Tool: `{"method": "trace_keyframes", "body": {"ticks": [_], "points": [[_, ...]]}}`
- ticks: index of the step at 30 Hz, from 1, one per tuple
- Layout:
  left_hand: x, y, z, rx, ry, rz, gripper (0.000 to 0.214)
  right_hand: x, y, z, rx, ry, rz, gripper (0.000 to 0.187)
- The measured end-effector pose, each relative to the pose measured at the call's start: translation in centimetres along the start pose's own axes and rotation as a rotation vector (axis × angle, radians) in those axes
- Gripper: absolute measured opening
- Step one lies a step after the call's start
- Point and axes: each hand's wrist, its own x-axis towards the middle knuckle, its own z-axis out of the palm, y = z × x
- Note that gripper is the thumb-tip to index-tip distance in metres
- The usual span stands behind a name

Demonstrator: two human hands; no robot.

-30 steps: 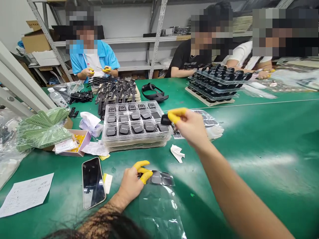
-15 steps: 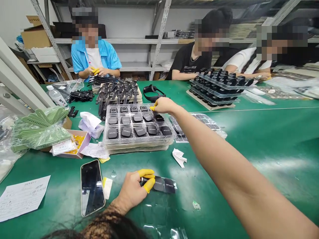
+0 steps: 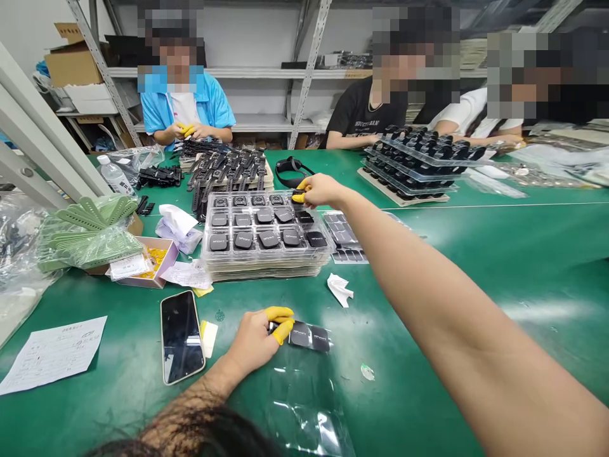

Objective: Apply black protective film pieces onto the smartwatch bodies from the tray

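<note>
My left hand [image 3: 259,336], with yellow finger cots on thumb and fingertips, is closed on a clear strip of black square films [image 3: 310,336] with small white lettering, low over the table. A dark end of the strip shows between the fingers. My right hand [image 3: 318,192], also in yellow finger cots, reaches to the back right corner of a clear plastic tray [image 3: 266,256]. Its fingers pinch a dark watch case [image 3: 298,192], mostly hidden by them. In the tray sit watch cases [image 3: 258,200] in the back row and black-covered squares [image 3: 269,238] in the nearer rows.
A phone [image 3: 182,336], a paper sheet [image 3: 54,355] and clear film sheets [image 3: 304,393] lie nearby. Green straps [image 3: 90,235], a box of yellow finger cots [image 3: 164,260] and a bottle [image 3: 114,174] stand left. Stacked trays [image 3: 413,165] and several co-workers are across the table.
My right hand's fingers have drawn together, and a dark piece now shows between them at the tray corner. My left hand keeps its grip on the strip. The view has shifted slightly.
</note>
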Motion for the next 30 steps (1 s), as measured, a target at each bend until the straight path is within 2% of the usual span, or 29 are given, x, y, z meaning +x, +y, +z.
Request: {"method": "trace_keyframes", "body": {"ticks": [2,4,5,7,9,11,13,16,21,25,30], "points": [[0.1,-0.1,0.0,-0.024,-0.001,0.009,0.029,-3.4,0.8,0.3,0.206,0.098,-0.060,0.028],[0.1,-0.1,0.1,-0.066,0.006,-0.011,0.032,-8.7,2.0,1.6,0.542,0.231,-0.177,0.033],[0.1,-0.1,0.1,-0.093,0.012,-0.037,0.038,-11.8,2.6,2.7,0.655,0.235,-0.229,0.037],[0.1,-0.1,0.2,-0.157,0.026,-0.092,0.061,-18.0,3.6,5.8,0.761,0.181,-0.237,0.036],[0.1,0.0,0.2,-0.200,0.042,-0.116,0.089,-23.0,4.0,9.2,0.915,0.060,-0.094,0.034],[0.0,0.2,0.3,-0.197,0.060,-0.119,0.102,-26.0,3.7,12.3,1.037,-0.066,0.078,0.043],[-0.1,0.4,0.4,-0.174,0.082,-0.142,0.102,-27.2,3.1,14.3,1.095,-0.125,0.179,0.046],[-0.2,0.4,0.5,-0.181,0.099,-0.160,0.096,-27.3,2.7,15.6,1.104,-0.079,0.204,0.041],[-0.7,-0.1,0.4,-0.073,0.118,-0.116,0.079,-27.4,3.0,15.9,0.989,0.042,0.189,0.036],[-0.9,-0.4,0.2,0.076,0.175,-0.073,0.056,-27.3,3.7,16.0,0.920,0.027,0.228,0.026],[-0.8,0.1,-0.2,0.089,0.156,-0.117,0.057,-27.6,3.3,16.9,0.823,0.072,0.212,0.009]]}}
